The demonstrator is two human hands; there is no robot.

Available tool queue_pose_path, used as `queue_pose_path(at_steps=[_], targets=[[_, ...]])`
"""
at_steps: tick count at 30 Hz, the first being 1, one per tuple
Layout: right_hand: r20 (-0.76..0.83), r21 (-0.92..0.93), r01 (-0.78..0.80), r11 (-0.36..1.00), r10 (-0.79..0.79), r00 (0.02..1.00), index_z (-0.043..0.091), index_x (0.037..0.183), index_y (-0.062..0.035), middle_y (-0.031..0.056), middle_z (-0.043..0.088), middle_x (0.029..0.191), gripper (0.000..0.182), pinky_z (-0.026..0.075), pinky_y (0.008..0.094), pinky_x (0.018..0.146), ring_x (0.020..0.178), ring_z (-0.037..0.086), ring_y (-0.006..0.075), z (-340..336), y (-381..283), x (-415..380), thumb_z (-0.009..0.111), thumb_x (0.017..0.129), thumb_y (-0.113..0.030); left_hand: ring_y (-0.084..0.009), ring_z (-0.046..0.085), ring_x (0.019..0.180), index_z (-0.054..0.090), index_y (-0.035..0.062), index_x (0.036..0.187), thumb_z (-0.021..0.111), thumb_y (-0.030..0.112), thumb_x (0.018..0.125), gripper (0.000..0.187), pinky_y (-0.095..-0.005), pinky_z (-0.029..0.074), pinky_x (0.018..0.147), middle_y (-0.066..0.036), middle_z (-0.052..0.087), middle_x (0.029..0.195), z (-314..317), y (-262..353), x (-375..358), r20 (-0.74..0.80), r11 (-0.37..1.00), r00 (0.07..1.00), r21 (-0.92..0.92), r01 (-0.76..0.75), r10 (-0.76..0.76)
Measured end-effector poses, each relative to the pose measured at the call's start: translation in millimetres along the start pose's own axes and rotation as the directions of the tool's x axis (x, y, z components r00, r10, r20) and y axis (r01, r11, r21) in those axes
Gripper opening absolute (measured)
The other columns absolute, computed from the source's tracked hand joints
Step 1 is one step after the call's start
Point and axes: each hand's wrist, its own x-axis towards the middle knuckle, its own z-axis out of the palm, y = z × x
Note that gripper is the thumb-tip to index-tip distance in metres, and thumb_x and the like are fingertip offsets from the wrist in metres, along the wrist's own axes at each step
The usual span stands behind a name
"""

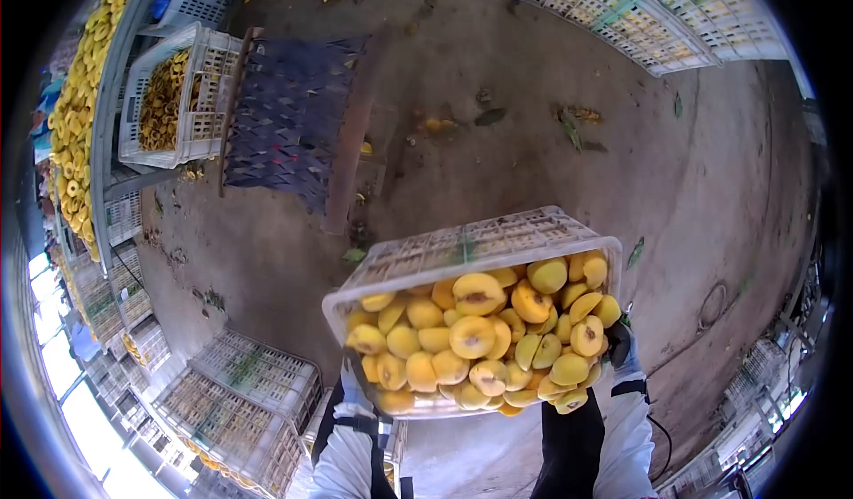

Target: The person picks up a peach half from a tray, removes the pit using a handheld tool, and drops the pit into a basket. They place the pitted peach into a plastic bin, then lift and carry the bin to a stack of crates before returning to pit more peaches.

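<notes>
A white plastic crate [466, 250] full of halved yellow fruit [471, 336] is held up before my body, tilted so that its open top faces me. My left hand [354, 383] is at the crate's left end, its fingers mostly hidden behind the wall. At the right end my right hand [619, 343] grips the crate by its side, wearing a dark and grey glove. Both forearms come up from the bottom in light sleeves with dark bands.
A low seat of woven blue straps [293, 121] stands ahead on the left. Beside it is a crate of fruit scraps [200, 99], near a long table of yellow fruit [80, 126]. Stacked crates stand at upper right [622, 15] and lower left [240, 401]. Leaves and scraps litter the floor.
</notes>
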Motion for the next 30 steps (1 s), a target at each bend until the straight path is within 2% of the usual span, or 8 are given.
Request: queue_pose_path(at_steps=[3,7,13,16,20,22,24,30], targets=[[0.022,0.055,-0.029,0.998,0.028,0.999,0.055,0.115,-0.0027,0.0053,0.062,0.102,0.033,0.051,0.0268,0.077,0.086,0.062,0.0158,2.4,0.4,11.9,0.058,0.083,-0.011,-0.0279,0.057,0.104,0.042,0.0074,0.129,0.041,0.061,0.089,0.067,-0.0409,0.05,0.088,-0.011,0.055,0.118,-12.0,-11.2,-16.0,-0.007,0.995,0.996,-0.039,0.092,-0.093],[0.001,0.015,-0.063,0.998,0.063,0.998,0.053,0.117,-0.0019,0.0056,0.062,0.101,0.033,0.052,0.0259,0.073,0.085,0.062,0.0142,19.2,-13.8,4.6,0.057,0.085,-0.01,-0.0314,0.05,0.116,0.041,0.0113,0.131,0.038,0.057,0.093,0.06,-0.0445,0.041,0.1,-0.012,0.049,0.13,-41.2,-21.3,-5.6,-0.012,0.993,0.993,0.002,0.118,-0.118],[-0.038,-0.097,-0.088,0.991,0.085,0.996,0.052,0.117,-0.0042,0.0005,0.057,0.087,0.032,0.047,0.023,0.058,0.071,0.055,0.009,11.5,-10.5,6.9,0.054,0.086,-0.007,-0.0245,0.061,0.094,0.048,0.0032,0.123,0.051,0.046,0.093,0.052,-0.0348,0.052,0.08,-0.011,0.059,0.108,30.6,8.8,-36.9,-0.159,0.999,0.987,-0.046,0.029,-0.035],[-0.076,-0.091,0.008,0.996,-0.015,0.997,0.051,0.121,-0.0059,0.0051,0.058,0.103,0.033,0.052,0.0304,0.074,0.086,0.059,0.0172,6.3,3.3,5.2,0.054,0.088,-0.008,-0.0187,0.063,0.083,0.056,0.0018,0.114,0.059,0.044,0.089,0.049,-0.0293,0.054,0.073,-0.009,0.062,0.1,1.8,8.5,-9.2,-0.198,0.993,0.979,0.115,-0.035,0.058],[0.035,0.026,-0.02,0.999,0.019,0.999,0.049,0.125,-0.0081,0.0068,0.06,0.108,0.034,0.053,0.0354,0.079,0.094,0.061,0.0213,51.4,-46.0,-82.3,0.051,0.093,-0.02,-0.0122,0.061,0.075,0.058,0.0025,0.108,0.071,0.022,0.084,0.033,-0.0247,0.052,0.066,-0.003,0.062,0.087,7.3,47.5,-15.9,-0.148,0.921,0.986,0.39,-0.008,0.071],[-0.094,0.072,-0.051,0.996,0.058,0.994,0.052,0.119,-0.0083,0.0041,0.061,0.099,0.03,0.054,0.0346,0.073,0.086,0.062,0.0186,34.2,-50.4,-127.7,0.05,0.094,-0.024,-0.021,0.06,0.067,0.063,0.0044,0.098,0.069,0.03,0.084,0.03,-0.0297,0.048,0.06,-0.009,0.063,0.08,-13.6,39.8,-27.5,0.027,0.847,0.952,0.45,-0.283,0.304],[0.05,0.0,0.072,0.997,-0.072,0.996,0.054,0.118,-0.0063,0.0073,0.061,0.106,0.03,0.05,0.0358,0.083,0.093,0.061,0.0218,-1.0,-56.3,-174.6,0.049,0.092,-0.019,-0.0273,0.061,0.067,0.063,0.0067,0.093,0.069,0.032,0.083,0.028,-0.0331,0.048,0.06,-0.014,0.064,0.079,8.5,73.4,-70.0,-0.013,0.841,0.961,0.488,-0.235,0.276],[-0.244,-0.212,0.012,0.977,-0.064,0.968,0.055,0.112,-0.0071,0.0044,0.059,0.095,0.025,0.048,0.0317,0.074,0.083,0.058,0.0165,62.9,-119.2,-306.0,0.051,0.092,-0.022,-0.0318,0.06,0.065,0.061,0.0046,0.09,0.07,0.039,0.08,0.037,-0.0365,0.047,0.06,-0.018,0.063,0.076,29.5,179.3,-168.4,0.078,0.703,0.938,0.642,-0.306,0.337]])
